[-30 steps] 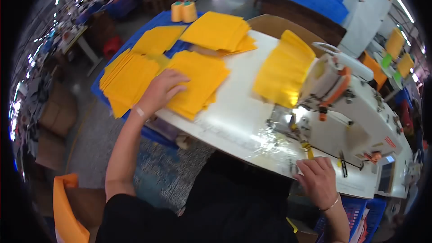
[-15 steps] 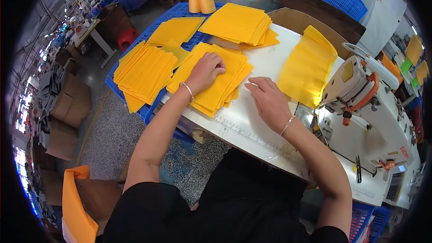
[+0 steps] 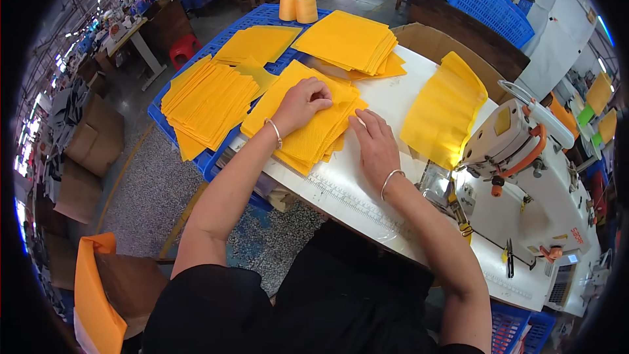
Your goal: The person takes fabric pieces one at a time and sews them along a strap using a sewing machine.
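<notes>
My left hand (image 3: 303, 103) rests on a stack of yellow mesh fabric pieces (image 3: 288, 141), its fingers curled in and the fingertips partly hidden, so what they pinch is unclear. Just to the right, my right hand (image 3: 378, 147) hovers low over the white table, fingers extended toward the stack's right edge. No piece shows in it. A separate yellow fabric piece (image 3: 442, 111) lies under the head of the sewing machine (image 3: 504, 137), its lower corner lit by the machine's lamp.
More yellow stacks lie on a blue plastic crate (image 3: 157, 115) at the left and at the table's back (image 3: 344, 39). Two thread cones (image 3: 297, 6) stand behind. Thread snips (image 3: 510, 259) lie on the machine bed. A cardboard box (image 3: 452, 52) sits beyond the table.
My right hand has moved left, closer to the edge of the middle stack. My left hand stays on that stack. The view has shifted slightly.
</notes>
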### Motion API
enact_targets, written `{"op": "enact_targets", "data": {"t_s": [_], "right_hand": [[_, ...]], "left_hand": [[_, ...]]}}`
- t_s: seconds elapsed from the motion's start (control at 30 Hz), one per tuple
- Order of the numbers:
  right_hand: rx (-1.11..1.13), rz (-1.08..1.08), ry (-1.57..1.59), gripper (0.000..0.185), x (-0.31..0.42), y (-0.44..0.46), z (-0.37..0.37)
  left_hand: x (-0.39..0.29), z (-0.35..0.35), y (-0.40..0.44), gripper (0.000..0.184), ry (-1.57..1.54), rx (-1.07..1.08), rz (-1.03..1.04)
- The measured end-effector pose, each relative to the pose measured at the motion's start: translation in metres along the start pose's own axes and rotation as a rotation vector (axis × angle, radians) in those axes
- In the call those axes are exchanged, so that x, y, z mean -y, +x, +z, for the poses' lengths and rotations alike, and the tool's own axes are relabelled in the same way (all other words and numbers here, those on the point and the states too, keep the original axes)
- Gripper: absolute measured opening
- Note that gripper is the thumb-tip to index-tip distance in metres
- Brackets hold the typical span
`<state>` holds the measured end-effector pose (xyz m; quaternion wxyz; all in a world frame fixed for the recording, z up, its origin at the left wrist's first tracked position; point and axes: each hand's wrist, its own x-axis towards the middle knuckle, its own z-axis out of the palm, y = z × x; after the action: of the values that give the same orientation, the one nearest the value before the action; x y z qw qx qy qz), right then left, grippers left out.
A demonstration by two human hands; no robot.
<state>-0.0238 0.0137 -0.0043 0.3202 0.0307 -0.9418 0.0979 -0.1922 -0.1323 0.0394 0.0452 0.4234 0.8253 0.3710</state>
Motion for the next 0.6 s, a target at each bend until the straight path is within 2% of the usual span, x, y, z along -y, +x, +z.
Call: {"op": "enact_targets", "data": {"t_s": [0.17, 0.3, 0.33, 0.37, 0.43, 0.47, 0.57, 0.6], "right_hand": [[-0.016, -0.09, -0.009, 0.052, 0.009, 0.014, 0.008], [0.205, -0.112, -0.006, 0.055, 0.014, 0.015, 0.019], [0.215, -0.111, -0.014, 0.054, 0.013, 0.016, 0.019], [0.227, -0.103, -0.021, 0.053, 0.013, 0.015, 0.019], [0.218, -0.092, -0.017, 0.052, 0.014, 0.017, 0.023], [0.207, -0.093, -0.015, 0.052, 0.013, 0.015, 0.023], [0.248, -0.074, 0.03, 0.046, 0.017, 0.02, 0.014], [0.238, -0.086, 0.012, 0.045, 0.016, 0.021, 0.014]], "left_hand": [[0.007, -0.006, -0.001, 0.002, -0.267, -0.062, -0.075], [-0.005, -0.016, -0.007, 0.008, -0.559, -0.329, -0.187], [0.009, -0.025, -0.001, 0.01, -0.516, -0.391, -0.09], [-0.02, -0.045, -0.007, 0.01, -0.564, -0.478, -0.109], [-0.059, -0.08, -0.016, 0.01, -0.646, -0.54, 0.002], [-0.084, -0.096, -0.025, 0.011, -0.437, -0.572, 0.083], [-0.146, -0.1, -0.038, 0.012, -0.495, -0.577, 0.004], [-0.151, -0.096, -0.036, 0.02, -0.638, -0.467, 0.258]]}}
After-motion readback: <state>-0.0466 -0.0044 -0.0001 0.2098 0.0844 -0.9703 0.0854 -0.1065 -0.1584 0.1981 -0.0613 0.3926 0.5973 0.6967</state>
